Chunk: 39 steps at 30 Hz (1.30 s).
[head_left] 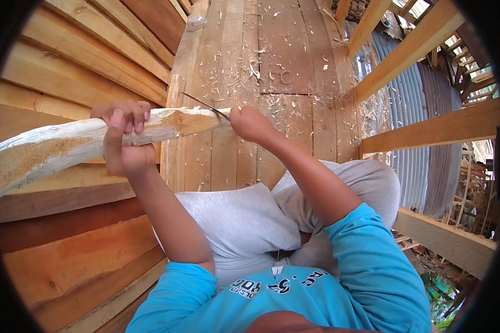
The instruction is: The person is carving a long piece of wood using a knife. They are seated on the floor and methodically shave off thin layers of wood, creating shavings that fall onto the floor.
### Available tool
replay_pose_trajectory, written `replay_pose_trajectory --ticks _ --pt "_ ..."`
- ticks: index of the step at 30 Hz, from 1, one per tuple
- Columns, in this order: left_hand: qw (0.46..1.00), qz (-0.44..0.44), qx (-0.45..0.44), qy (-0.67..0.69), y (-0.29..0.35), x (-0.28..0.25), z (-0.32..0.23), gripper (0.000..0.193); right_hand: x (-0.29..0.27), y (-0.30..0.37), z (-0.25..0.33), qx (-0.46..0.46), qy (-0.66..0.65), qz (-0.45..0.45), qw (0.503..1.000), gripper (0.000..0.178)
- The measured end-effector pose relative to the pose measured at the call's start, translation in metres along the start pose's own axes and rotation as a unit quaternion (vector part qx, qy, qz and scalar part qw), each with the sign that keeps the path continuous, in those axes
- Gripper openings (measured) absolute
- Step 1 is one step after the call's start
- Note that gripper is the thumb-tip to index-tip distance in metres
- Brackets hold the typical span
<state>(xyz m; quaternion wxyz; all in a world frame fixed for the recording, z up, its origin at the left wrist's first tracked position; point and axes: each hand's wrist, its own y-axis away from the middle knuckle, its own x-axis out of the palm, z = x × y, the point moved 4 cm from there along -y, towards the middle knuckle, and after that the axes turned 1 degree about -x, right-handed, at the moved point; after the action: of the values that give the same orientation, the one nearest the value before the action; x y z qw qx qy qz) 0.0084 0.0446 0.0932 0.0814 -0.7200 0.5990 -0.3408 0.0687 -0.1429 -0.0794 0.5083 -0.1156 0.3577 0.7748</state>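
A long, pale, debarked wooden pole (55, 145) comes in from the left edge and tapers toward the middle, with tan carved patches along it. My left hand (126, 133) is wrapped around the pole, thumb on top. At the pole's thin end, my right hand (250, 123) is closed in a fist around the handle of a knife, most of which the fingers hide. The dark, narrow knife blade (203, 104) slants up and left from the fist and crosses the top of the carved tip.
Pale wood shavings (254, 72) litter the plank floor (244, 155). A wall of stacked boards (72, 72) rises on the left. At the right stand a wooden railing (433, 130) and corrugated metal sheets (408, 100). A clear plastic item (196, 22) lies at the far left of the floor.
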Motion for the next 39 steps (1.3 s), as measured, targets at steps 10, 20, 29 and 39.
replay_pose_trajectory --ticks 10,20,29,39 --pt "0.997 -0.078 -0.007 0.019 -0.004 -0.012 0.000 0.021 0.004 0.006 -0.001 -0.014 0.014 -0.033 0.999 0.054" --pt "0.998 -0.054 -0.002 0.024 -0.004 -0.009 0.002 0.019 -0.005 -0.003 -0.016 -0.060 0.073 -0.054 0.994 0.047" --pt "0.999 -0.029 -0.009 0.017 -0.003 -0.010 0.003 0.020 -0.006 0.008 0.013 -0.011 -0.008 -0.017 1.000 0.052" --pt "1.000 0.022 -0.002 0.016 -0.001 -0.006 -0.001 0.018 -0.010 0.016 0.022 0.001 -0.027 -0.040 0.999 0.055"
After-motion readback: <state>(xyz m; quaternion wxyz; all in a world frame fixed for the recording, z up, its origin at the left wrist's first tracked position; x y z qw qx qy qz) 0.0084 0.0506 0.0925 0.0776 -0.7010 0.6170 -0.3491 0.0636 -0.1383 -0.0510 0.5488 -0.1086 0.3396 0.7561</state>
